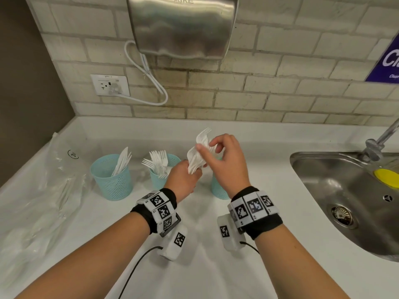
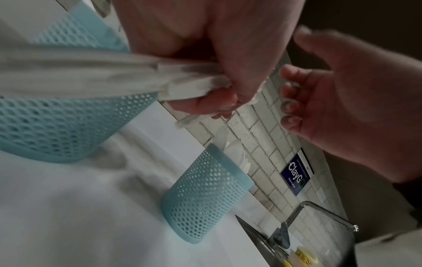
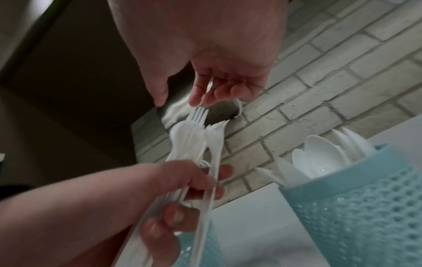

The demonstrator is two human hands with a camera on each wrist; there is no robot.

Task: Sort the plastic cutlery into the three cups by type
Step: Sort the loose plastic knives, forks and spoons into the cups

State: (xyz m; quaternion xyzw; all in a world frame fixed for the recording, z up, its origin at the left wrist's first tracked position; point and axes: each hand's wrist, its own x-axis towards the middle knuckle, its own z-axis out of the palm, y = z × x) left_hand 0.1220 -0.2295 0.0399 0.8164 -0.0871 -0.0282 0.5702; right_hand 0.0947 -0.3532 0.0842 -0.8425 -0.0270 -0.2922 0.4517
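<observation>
My left hand (image 1: 194,169) grips a bundle of white plastic forks (image 1: 199,152) by the handles, tines up, above the counter. In the right wrist view the left hand's fingers (image 3: 194,189) curl round the fork handles (image 3: 191,144). My right hand (image 1: 207,146) hovers at the tines, fingers loosely curled, an index fingertip (image 3: 196,101) touching them and the thumb apart. Three light blue mesh cups stand behind: the left cup (image 1: 112,184) holds knives, the middle cup (image 1: 157,180) forks, and the right cup (image 1: 218,188), mostly hidden by my right hand, holds spoons (image 3: 319,153).
A crumpled clear plastic bag (image 1: 43,190) lies at the left of the white counter. A steel sink (image 1: 345,190) with a tap (image 1: 380,139) and a yellow sponge (image 1: 386,175) is at the right. A hand dryer (image 1: 181,24) hangs on the tiled wall.
</observation>
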